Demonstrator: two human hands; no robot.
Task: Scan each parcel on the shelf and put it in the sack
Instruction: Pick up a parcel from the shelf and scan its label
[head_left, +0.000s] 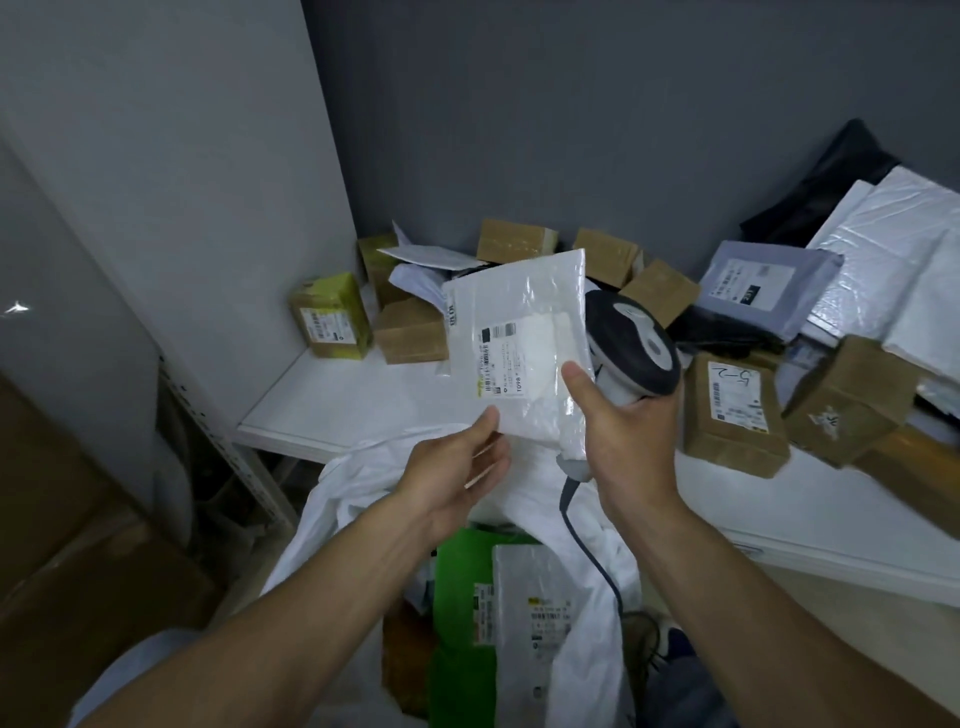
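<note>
A white plastic mailer parcel (519, 343) with a barcode label is held upright above the sack, label toward me. My left hand (457, 473) pinches its lower left corner. My right hand (623, 426) grips a black and grey barcode scanner (631, 343) by its handle, and its thumb presses the parcel's lower right edge. The scanner head sits just right of the parcel. Below my hands the white sack (363, 493) stands open, with a green parcel (462, 582) and a white labelled parcel (535, 623) inside.
The white shelf (332, 410) carries several brown cardboard boxes (727, 410), a yellow-taped box (332, 325), a grey mailer (753, 291), white mailers (893, 260) and a black bag (831, 182). A grey wall panel stands on the left. The scanner cable (587, 545) hangs into the sack.
</note>
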